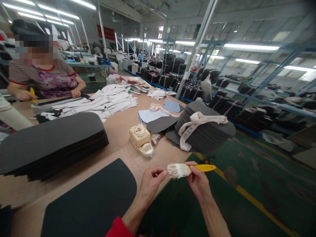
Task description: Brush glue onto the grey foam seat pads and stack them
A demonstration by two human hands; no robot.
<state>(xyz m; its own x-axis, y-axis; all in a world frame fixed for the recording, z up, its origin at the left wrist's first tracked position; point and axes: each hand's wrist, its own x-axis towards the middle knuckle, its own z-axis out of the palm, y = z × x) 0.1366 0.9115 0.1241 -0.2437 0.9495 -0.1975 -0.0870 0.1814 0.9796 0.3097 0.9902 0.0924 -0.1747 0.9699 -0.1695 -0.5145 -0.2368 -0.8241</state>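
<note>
My right hand (197,179) grips a paintbrush (179,171) with a yellow handle and whitish, glue-caked bristles, held level just off the table's near edge. The bristles point left, toward my left hand (151,183). Its thumb and fingers are pinched together right at the bristle tips; whatever may be between them is too small to make out. Below and left of that hand lies a flat dark panel (91,200) with rounded corners. Beyond the hands stands a crusted, cream-coloured glue container (139,135), with a small white round piece at its near side.
A stack of dark panels (54,141) stands at left, and another stack (207,128) tied with a pale strip at right. White strips (98,100) are heaped farther back. Across the table (120,144) a co-worker (46,79) holds a yellow-handled tool. Green floor (259,171) lies right.
</note>
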